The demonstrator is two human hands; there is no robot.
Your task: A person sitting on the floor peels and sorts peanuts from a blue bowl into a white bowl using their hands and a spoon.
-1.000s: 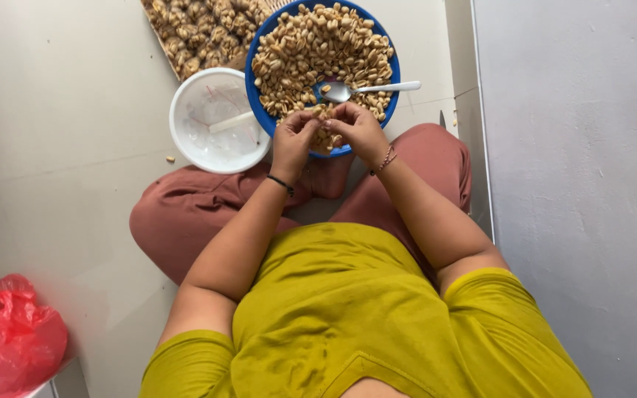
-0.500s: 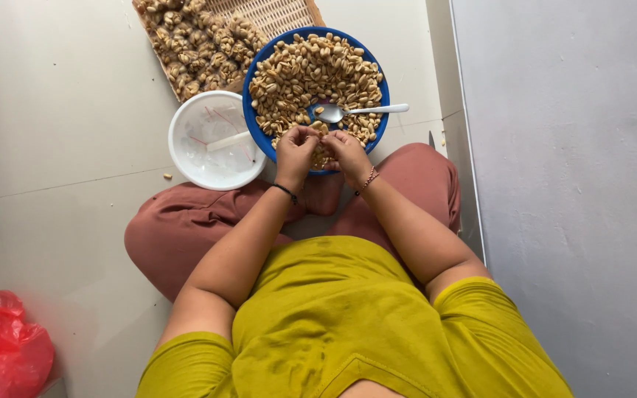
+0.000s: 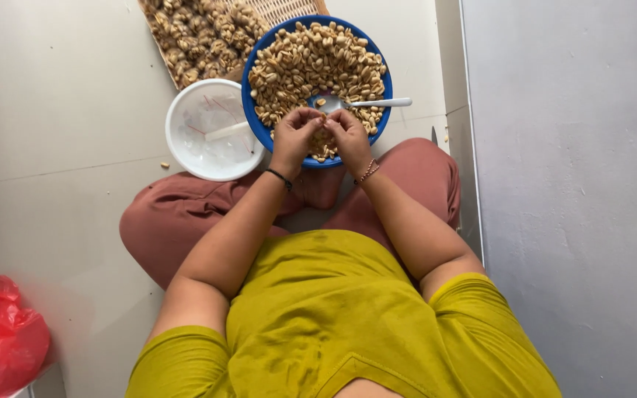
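Both hands meet at frame upper centre over round blue bowl of pale nuts: left hand and right hand fingers pinch one small nut. Metal spoon lies in bowl; white plastic tub just left.

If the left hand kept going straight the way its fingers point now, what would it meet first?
Probably the nuts heaped in the blue bowl; the left hand points up-frame over them. Its height above them is unclear.
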